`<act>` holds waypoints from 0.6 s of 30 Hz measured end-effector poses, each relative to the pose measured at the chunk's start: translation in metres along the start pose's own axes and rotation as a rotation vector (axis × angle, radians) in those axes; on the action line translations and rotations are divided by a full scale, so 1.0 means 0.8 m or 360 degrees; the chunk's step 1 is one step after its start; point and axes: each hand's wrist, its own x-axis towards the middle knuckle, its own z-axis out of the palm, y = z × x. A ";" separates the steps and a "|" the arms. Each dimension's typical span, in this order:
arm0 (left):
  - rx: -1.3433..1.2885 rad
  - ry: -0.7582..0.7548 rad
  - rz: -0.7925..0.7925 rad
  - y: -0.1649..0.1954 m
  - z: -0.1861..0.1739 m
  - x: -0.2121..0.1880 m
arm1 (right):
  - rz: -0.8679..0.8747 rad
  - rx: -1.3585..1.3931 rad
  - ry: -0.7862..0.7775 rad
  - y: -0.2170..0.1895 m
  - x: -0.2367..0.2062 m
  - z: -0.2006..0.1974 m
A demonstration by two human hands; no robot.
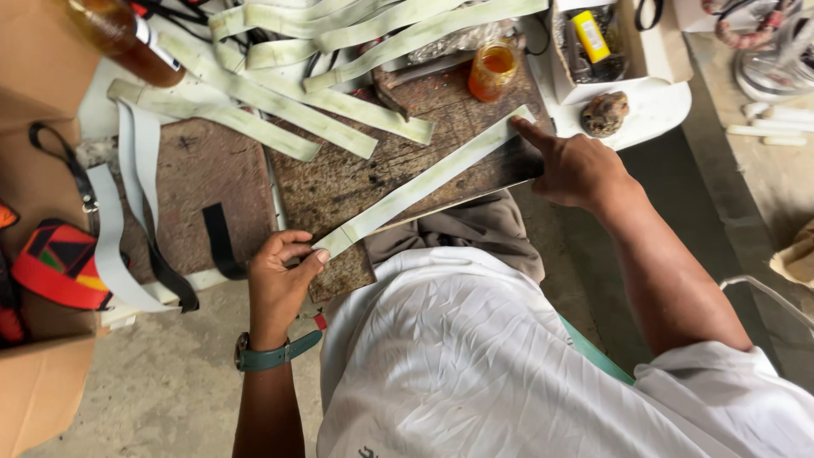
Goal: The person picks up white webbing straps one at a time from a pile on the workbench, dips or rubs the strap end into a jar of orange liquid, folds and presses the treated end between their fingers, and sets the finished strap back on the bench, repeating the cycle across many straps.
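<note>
A long pale-green strip [424, 181] lies diagonally across a dark, stained work board [356, 182]. My left hand [282, 276] pinches the strip's near end at the board's lower left corner. It wears a green-strapped watch. My right hand [575, 167] presses the strip's far end flat with the index finger near the board's right edge. The strip is stretched straight between both hands.
Several more pale strips [280, 93] are piled at the back of the board. A jar of orange liquid [492, 69] stands behind it, a stone [604, 113] on a white tray [653, 106] to the right. An amber bottle [127, 38], black straps [222, 242] and a colourful bag [59, 263] lie left.
</note>
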 end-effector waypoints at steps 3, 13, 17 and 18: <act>0.0248 0.0023 0.0027 0.013 0.015 0.006 | -0.0011 -0.0087 -0.0055 0.017 0.021 -0.010; 0.0402 0.0063 -0.0068 0.021 -0.016 -0.007 | -0.0285 -0.0023 0.0384 -0.029 -0.019 -0.019; 0.0214 0.0156 -0.0021 0.012 -0.020 -0.011 | -0.0267 0.0123 0.0925 -0.008 0.000 -0.003; 0.0239 0.0191 0.0010 0.012 -0.024 -0.013 | -0.0358 0.0079 0.0967 0.001 0.004 -0.001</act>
